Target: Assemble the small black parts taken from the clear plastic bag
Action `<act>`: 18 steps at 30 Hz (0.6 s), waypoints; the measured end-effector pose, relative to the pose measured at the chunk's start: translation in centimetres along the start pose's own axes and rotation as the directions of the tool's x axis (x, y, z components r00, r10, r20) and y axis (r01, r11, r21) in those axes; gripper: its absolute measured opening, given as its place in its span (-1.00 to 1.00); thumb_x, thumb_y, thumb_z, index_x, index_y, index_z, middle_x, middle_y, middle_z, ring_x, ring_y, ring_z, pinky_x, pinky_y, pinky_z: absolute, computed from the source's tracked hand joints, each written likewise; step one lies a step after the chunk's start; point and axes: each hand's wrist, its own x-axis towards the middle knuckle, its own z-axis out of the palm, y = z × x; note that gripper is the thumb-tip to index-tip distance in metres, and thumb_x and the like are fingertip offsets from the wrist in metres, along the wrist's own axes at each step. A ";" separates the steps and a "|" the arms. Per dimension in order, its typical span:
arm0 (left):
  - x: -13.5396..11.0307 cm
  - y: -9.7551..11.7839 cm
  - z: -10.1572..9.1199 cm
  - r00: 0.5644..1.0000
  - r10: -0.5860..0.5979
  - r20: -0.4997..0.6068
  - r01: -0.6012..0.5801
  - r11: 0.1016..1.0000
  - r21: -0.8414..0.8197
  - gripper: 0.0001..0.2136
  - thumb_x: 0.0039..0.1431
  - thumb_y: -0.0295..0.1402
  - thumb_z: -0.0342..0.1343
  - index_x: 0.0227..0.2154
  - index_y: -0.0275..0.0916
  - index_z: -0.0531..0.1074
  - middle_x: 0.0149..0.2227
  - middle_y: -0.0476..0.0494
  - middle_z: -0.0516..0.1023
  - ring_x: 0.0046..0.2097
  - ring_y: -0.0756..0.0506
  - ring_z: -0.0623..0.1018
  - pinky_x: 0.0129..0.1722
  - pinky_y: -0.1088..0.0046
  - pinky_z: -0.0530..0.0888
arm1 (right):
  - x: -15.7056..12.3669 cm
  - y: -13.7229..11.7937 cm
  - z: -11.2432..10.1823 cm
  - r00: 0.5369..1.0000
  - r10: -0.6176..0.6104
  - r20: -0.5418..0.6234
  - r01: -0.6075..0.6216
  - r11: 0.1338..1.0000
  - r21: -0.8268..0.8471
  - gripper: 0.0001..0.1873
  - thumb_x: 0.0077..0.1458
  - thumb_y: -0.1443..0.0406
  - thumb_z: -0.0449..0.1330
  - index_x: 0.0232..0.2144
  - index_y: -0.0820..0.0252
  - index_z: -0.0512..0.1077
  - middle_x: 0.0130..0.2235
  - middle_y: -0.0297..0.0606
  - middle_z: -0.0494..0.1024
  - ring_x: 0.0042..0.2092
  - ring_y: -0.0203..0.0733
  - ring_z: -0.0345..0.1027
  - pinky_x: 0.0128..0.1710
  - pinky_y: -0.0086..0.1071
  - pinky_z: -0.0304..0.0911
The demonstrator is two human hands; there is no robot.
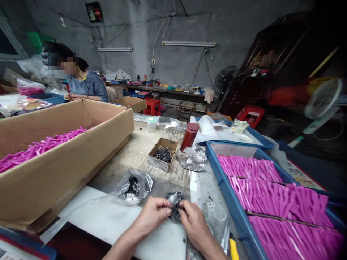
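Note:
Both my hands meet at the bottom centre of the table and pinch a small clear plastic bag (pixel 175 204) filled with small black parts. My left hand (pixel 153 213) grips the bag's left side with closed fingers. My right hand (pixel 193 221) grips its right side, fingers also closed. A second, larger clear bag of black parts (pixel 133 187) lies just left of and beyond my left hand. A small open cardboard box of black parts (pixel 163 154) sits farther back on the table.
A big cardboard box with pink sticks (pixel 67 159) fills the left. A blue tray of pink sticks (pixel 273 195) lies at the right. A dark red bottle (pixel 189 137) and a crumpled bag stand behind. Another person (pixel 81 85) sits at the far left.

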 end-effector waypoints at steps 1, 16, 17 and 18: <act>0.0 0.0 0.1 1.000 0.012 0.005 -0.012 1.000 0.004 -0.89 -0.19 -0.40 0.07 -0.58 -0.37 0.40 -0.78 0.14 0.18 -0.70 0.15 0.11 -0.70 0.64 0.06 | 0.0 0.0 -0.1 1.000 0.017 -0.007 -0.016 0.999 0.032 -0.82 -0.12 0.45 -0.07 -0.48 0.21 0.31 -0.48 -0.27 0.43 -0.39 -0.19 0.26 -0.39 -0.37 0.14; 0.1 -0.6 1.0 1.000 -0.013 0.016 0.015 0.995 -0.095 -0.84 -0.30 -0.39 0.15 -0.55 -0.36 0.41 -0.67 0.08 0.29 -0.59 0.10 0.22 -0.57 0.60 0.17 | -0.6 -1.4 -2.1 1.000 0.001 0.030 -0.013 0.915 0.404 -0.80 -0.03 0.44 -0.06 -0.42 0.19 0.35 -0.46 -0.30 0.36 -0.37 -0.25 0.25 -0.39 -0.45 0.16; 0.0 -0.5 1.1 1.000 -0.022 0.010 0.022 0.996 -0.082 -0.87 -0.29 -0.40 0.13 -0.59 -0.36 0.41 -0.70 0.09 0.27 -0.61 0.11 0.19 -0.59 0.61 0.15 | -0.6 -1.5 -2.1 0.999 0.003 0.035 -0.017 0.913 0.409 -0.80 -0.03 0.44 -0.05 -0.42 0.19 0.35 -0.46 -0.30 0.36 -0.37 -0.25 0.25 -0.39 -0.45 0.15; 0.0 -0.4 1.1 1.000 -0.030 0.007 0.030 0.997 -0.070 -0.90 -0.27 -0.42 0.11 -0.61 -0.36 0.39 -0.72 0.10 0.26 -0.63 0.11 0.17 -0.60 0.61 0.14 | -0.6 -1.5 -2.0 0.999 0.010 0.038 -0.025 0.910 0.414 -0.81 -0.04 0.44 -0.05 -0.43 0.19 0.34 -0.45 -0.30 0.36 -0.37 -0.25 0.26 -0.39 -0.46 0.15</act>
